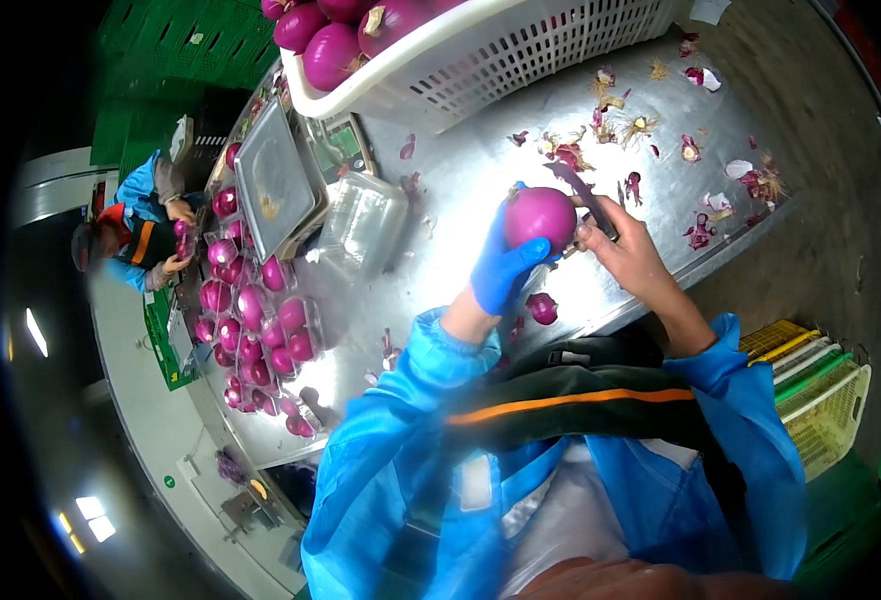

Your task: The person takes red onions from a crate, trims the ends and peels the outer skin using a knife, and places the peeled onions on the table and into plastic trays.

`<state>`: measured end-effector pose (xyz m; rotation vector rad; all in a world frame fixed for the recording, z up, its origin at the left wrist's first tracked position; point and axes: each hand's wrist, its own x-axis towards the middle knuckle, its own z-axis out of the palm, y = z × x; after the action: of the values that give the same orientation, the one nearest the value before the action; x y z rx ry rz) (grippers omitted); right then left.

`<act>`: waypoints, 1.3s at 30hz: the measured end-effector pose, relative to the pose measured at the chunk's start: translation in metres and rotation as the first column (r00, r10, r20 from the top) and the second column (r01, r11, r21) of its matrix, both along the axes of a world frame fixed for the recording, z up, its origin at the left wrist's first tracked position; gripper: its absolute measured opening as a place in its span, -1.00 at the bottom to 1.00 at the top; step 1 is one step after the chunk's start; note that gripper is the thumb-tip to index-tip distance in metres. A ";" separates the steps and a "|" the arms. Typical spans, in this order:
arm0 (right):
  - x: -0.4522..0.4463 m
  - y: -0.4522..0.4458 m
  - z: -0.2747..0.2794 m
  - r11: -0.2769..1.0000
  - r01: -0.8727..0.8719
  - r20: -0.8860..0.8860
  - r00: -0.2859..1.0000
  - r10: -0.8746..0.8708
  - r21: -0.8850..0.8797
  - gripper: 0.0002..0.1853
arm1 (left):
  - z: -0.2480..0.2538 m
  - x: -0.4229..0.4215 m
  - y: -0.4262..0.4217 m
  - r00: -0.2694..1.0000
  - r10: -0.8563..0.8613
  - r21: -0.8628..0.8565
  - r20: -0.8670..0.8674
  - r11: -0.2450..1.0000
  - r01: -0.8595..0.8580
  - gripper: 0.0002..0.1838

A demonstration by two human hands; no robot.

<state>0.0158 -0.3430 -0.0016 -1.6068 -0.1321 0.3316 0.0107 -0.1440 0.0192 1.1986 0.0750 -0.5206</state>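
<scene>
Blue-gloved left hand (507, 264) cups a round purple onion (541, 219), seemingly peeled; right hand (635, 256) grips a slim dark object (574, 183); loose onions (333, 57) remain beyond.

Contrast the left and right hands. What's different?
The left hand wears a blue glove; the right hand is bare. The left hand cradles a purple onion, while the right hand grips a dark tool close to it. Shared: both extend from blue sleeves.

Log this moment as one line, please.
left hand: gloved, holding red onion | right hand: bare, holding knife | metal table: onion-skin scraps scattered
</scene>
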 end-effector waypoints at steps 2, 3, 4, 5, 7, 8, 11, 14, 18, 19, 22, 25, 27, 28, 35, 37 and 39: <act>0.000 -0.005 0.005 0.974 0.037 0.197 0.980 0.008 -0.226 -0.62 | -0.001 0.003 0.007 0.999 0.019 0.026 0.036 0.999 -0.020 -0.19; -0.001 -0.007 0.009 0.947 0.077 0.324 0.945 0.030 -0.312 -0.64 | 0.006 0.003 0.008 0.998 0.053 0.039 0.040 0.998 -0.054 -0.18; -0.001 -0.008 0.014 0.912 0.129 0.442 0.895 0.062 -0.390 -0.65 | 0.007 0.003 0.011 0.996 0.039 0.118 0.086 0.992 -0.049 -0.12; -0.001 -0.011 0.021 0.876 0.142 0.495 0.861 0.121 -0.462 -0.66 | 0.007 0.003 0.013 0.991 0.021 0.197 0.128 0.979 -0.046 -0.06; -0.002 -0.016 0.030 0.784 0.182 0.568 0.785 0.248 -0.593 -0.67 | 0.008 0.001 0.014 0.980 -0.010 0.319 0.199 0.946 -0.055 0.02; -0.003 -0.016 0.029 0.771 0.217 0.602 0.756 0.256 -0.599 -0.67 | 0.009 0.001 0.014 0.972 -0.022 0.365 0.232 0.929 -0.066 0.03; 0.000 -0.013 0.024 0.736 0.301 0.674 0.686 0.274 -0.606 -0.68 | 0.013 0.000 0.015 0.962 -0.079 0.452 0.263 0.891 -0.050 0.02; 0.004 -0.014 0.022 0.725 0.315 0.682 0.675 0.283 -0.613 -0.68 | 0.022 -0.004 0.011 0.970 -0.103 0.447 0.219 0.895 -0.006 0.00; 0.010 -0.020 0.006 0.703 0.311 0.680 0.655 0.329 -0.640 -0.68 | 0.030 -0.007 0.010 0.962 -0.167 0.505 0.215 0.862 0.037 -0.01; 0.011 -0.024 -0.004 0.689 0.321 0.684 0.642 0.346 -0.650 -0.70 | 0.030 -0.008 0.014 0.940 -0.208 0.492 0.272 0.869 0.050 -0.01; 0.010 -0.054 -0.039 0.598 0.382 0.581 0.794 0.177 -0.704 -0.66 | 0.033 -0.002 0.019 0.903 -0.232 0.457 0.362 0.888 0.045 -0.02; -0.006 -0.035 -0.018 0.765 0.339 0.543 0.840 0.016 -0.547 -0.62 | 0.029 0.002 0.018 0.957 -0.151 0.477 0.249 0.879 0.015 -0.14; 0.000 -0.023 -0.004 0.884 0.233 0.368 0.927 -0.075 -0.406 -0.57 | 0.013 0.013 0.014 0.995 -0.094 0.177 0.043 0.981 0.085 -0.25; 0.000 -0.019 -0.001 0.942 0.152 0.271 0.960 -0.070 -0.298 -0.53 | 0.009 0.012 0.011 0.993 -0.084 0.018 -0.084 0.996 0.086 -0.28; -0.001 -0.014 -0.006 0.942 0.073 -0.301 0.953 0.030 0.326 -0.30 | 0.004 0.008 0.003 0.963 -0.251 -0.037 0.093 0.966 0.256 -0.18; -0.007 -0.002 -0.007 0.926 0.109 -0.355 0.935 0.029 0.362 -0.32 | 0.014 0.001 -0.004 0.981 -0.094 0.175 0.171 0.983 0.064 -0.05; -0.011 0.005 -0.008 0.918 0.127 -0.380 0.924 0.028 0.375 -0.36 | 0.005 0.000 -0.004 0.967 -0.069 0.188 0.244 0.982 0.022 -0.06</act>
<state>0.0051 -0.3379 -0.0099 -1.1189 0.1353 0.5349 0.0108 -0.1480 0.0242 1.4410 -0.1226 -0.4054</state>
